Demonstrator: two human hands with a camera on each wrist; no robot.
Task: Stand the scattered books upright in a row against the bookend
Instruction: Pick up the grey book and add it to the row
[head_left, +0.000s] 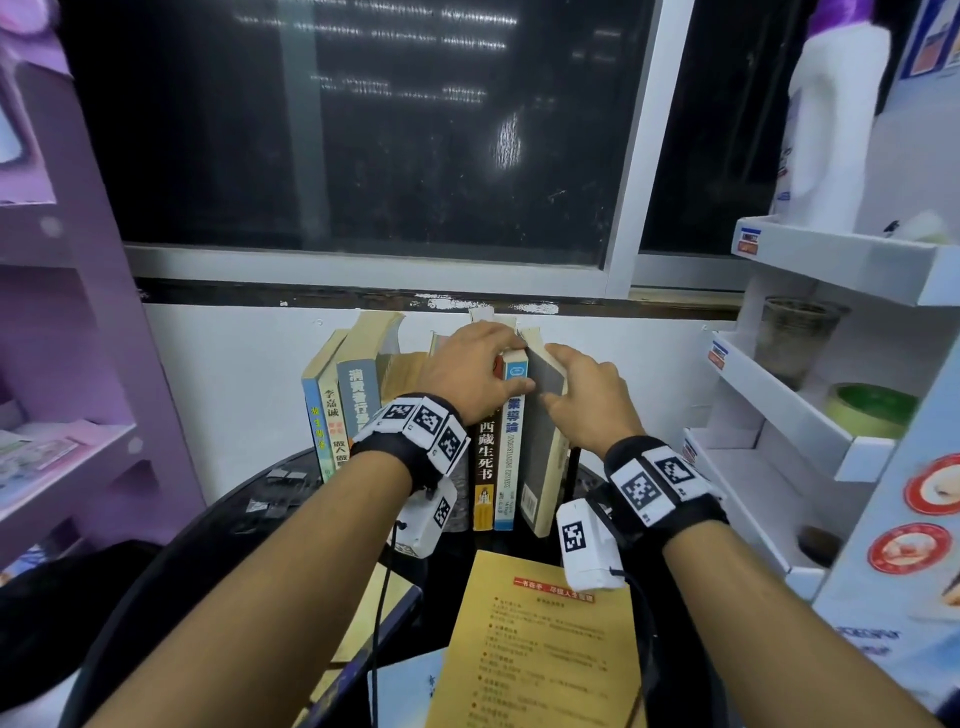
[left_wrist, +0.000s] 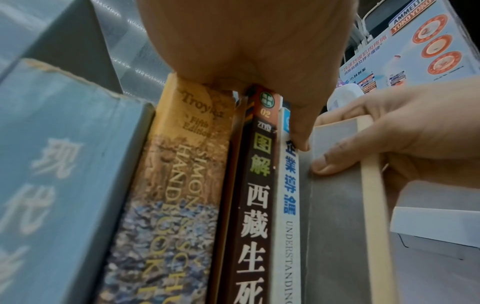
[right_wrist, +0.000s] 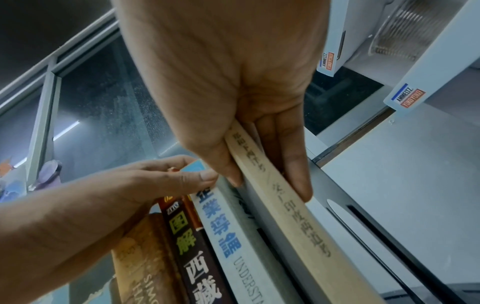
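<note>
Several books stand upright in a row on a dark round table (head_left: 260, 519) by the wall. My left hand (head_left: 483, 364) curls over the tops of the middle books. Its thumb (left_wrist: 298, 131) presses the spine of the white book with blue letters (head_left: 511, 441), beside a brown-spined book (head_left: 484, 467). My right hand (head_left: 576, 395) pinches the grey-covered book with a cream spine (head_left: 543, 447) (right_wrist: 293, 222) at the row's right end, leaning slightly. The black bookend (head_left: 574, 467) (right_wrist: 322, 185) stands just to its right. A yellow book (head_left: 540, 649) lies flat in front.
Two more books (head_left: 374, 613) (head_left: 410, 686) lie flat at the table's near left. A white cardboard display shelf (head_left: 805, 415) with a cup and a tape roll stands close on the right, and a purple shelf (head_left: 78, 312) on the left. A dark window is behind.
</note>
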